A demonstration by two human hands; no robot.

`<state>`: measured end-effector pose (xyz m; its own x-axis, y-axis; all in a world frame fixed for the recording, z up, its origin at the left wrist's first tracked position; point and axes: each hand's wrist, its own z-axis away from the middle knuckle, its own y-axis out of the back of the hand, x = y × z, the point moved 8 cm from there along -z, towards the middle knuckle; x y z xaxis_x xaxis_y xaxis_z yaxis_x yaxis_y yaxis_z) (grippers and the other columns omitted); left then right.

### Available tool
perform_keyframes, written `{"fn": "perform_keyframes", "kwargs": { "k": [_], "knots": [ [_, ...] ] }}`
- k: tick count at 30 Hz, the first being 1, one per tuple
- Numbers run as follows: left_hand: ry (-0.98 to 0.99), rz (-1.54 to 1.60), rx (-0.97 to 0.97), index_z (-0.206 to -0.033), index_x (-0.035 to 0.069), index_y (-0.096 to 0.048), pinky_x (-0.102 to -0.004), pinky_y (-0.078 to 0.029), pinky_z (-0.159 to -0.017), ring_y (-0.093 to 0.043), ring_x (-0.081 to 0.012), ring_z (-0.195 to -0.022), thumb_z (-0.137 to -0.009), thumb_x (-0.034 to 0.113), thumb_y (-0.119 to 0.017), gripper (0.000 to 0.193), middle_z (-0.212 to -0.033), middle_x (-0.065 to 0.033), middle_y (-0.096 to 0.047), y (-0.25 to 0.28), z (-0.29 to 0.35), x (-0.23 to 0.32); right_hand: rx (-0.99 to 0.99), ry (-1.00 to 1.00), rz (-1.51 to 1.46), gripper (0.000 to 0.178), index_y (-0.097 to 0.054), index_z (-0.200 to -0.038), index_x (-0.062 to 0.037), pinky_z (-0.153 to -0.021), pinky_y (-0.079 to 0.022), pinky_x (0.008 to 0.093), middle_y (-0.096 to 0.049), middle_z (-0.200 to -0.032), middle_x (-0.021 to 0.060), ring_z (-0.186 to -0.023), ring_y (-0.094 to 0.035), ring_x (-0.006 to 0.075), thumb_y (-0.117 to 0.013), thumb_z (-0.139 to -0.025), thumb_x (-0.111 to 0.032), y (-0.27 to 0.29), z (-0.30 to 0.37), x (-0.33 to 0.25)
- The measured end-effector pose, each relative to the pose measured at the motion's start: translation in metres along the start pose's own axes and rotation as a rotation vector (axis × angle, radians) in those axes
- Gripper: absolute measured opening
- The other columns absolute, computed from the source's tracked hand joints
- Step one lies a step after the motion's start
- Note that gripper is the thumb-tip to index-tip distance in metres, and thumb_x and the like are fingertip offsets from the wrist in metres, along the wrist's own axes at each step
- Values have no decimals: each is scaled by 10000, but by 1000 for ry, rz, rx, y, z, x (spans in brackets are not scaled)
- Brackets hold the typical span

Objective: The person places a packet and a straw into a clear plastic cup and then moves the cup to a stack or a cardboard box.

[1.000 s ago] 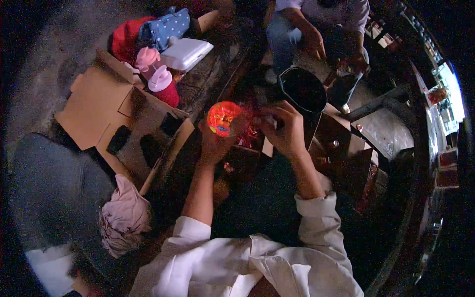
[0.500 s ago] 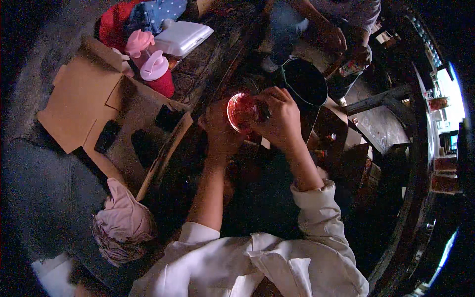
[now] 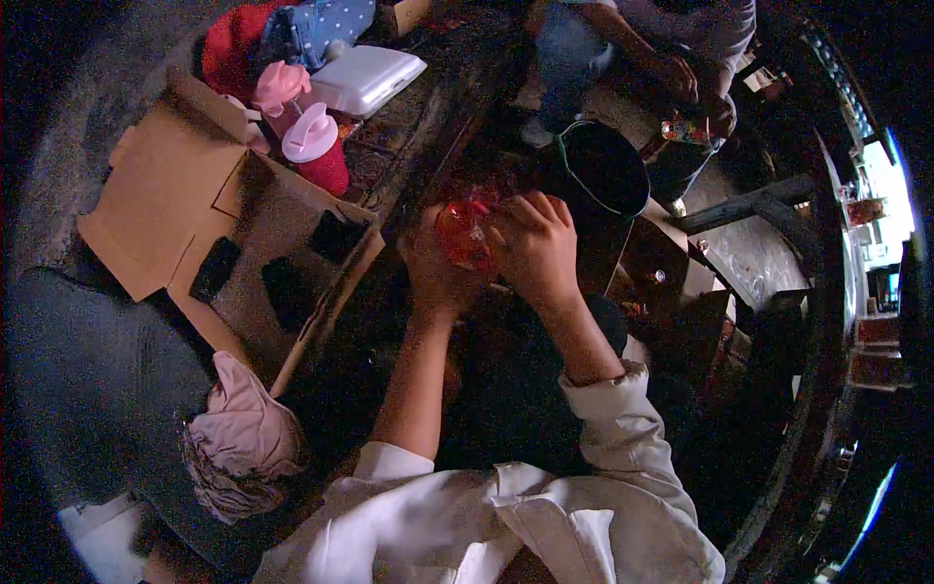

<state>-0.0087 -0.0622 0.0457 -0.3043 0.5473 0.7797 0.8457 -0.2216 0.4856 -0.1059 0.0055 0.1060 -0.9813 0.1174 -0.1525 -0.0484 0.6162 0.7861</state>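
A red, see-through, shiny vessel (image 3: 467, 235) is held in front of me between both hands; it looks like glass, but its exact kind is unclear. My left hand (image 3: 435, 261) is closed around its left and lower side. My right hand (image 3: 532, 243) has its fingers bent against its right side, with the fingertips partly hidden. The dark space beneath my hands shows little detail.
An open cardboard box (image 3: 161, 209) with dark pieces inside lies left. Beyond it are a pink-lidded cup (image 3: 311, 134) and a white foam container (image 3: 365, 78). A black bucket (image 3: 605, 167) stands ahead right. Another person's hand (image 3: 722, 117) holds a clear, colourfully marked glass.
The red vessel has turned, so its bright round rim no longer faces me. My right hand has shifted slightly left and down. The other person's glass has tilted nearer to level.
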Motion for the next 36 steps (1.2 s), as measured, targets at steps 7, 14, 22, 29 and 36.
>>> {"fn": "perform_keyframes", "kwargs": {
  "k": [7, 14, 22, 29, 36],
  "knots": [
    [35, -121, -105, -1155, 126, -491, -430, -259, -973, -517, -249, -1047, -568, 355, -767, 688, -1050, -79, -583, -13, 4, -12, 29, 18, 7, 128, -676, -760, -118, -817, -411, 371, -612, -829, 9, -856, -562, 213, -669, -690, -224, -5, -4, 2],
    [50, -80, -101, -1185, 113, -470, -457, -232, -982, -497, -258, -1079, -620, 255, -752, 647, -1063, -91, -579, -11, 4, -5, -22, -125, -84, 130, -689, -785, -118, -829, -397, 381, -607, -845, 30, -838, -556, 229, -673, -675, -185, -29, 4, 21],
    [-9, -170, -10, -1162, 94, -482, -458, -247, -960, -521, -268, -1043, -693, 180, -688, 520, -1067, -82, -579, -15, 15, -17, 96, -203, -238, 154, -687, -784, -87, -816, -385, 379, -603, -794, 48, -806, -568, 246, -686, -634, -121, -34, 13, 20],
    [-40, -165, 53, -1107, 115, -523, -474, -255, -933, -527, -271, -1020, -691, 169, -678, 448, -1073, -75, -574, -8, 13, -11, 159, -342, -283, 126, -674, -745, -81, -811, -376, 388, -623, -785, 53, -794, -583, 250, -707, -634, -133, -38, 22, 22],
    [-53, -254, 47, -1124, 114, -507, -497, -242, -938, -519, -265, -1029, -707, 182, -665, 452, -1050, -71, -562, -11, 15, -5, 256, -440, -495, 95, -666, -730, 0, -598, -456, 312, -607, -714, 105, -631, -596, 223, -692, -653, -49, -37, 22, 41]
  ]
}}
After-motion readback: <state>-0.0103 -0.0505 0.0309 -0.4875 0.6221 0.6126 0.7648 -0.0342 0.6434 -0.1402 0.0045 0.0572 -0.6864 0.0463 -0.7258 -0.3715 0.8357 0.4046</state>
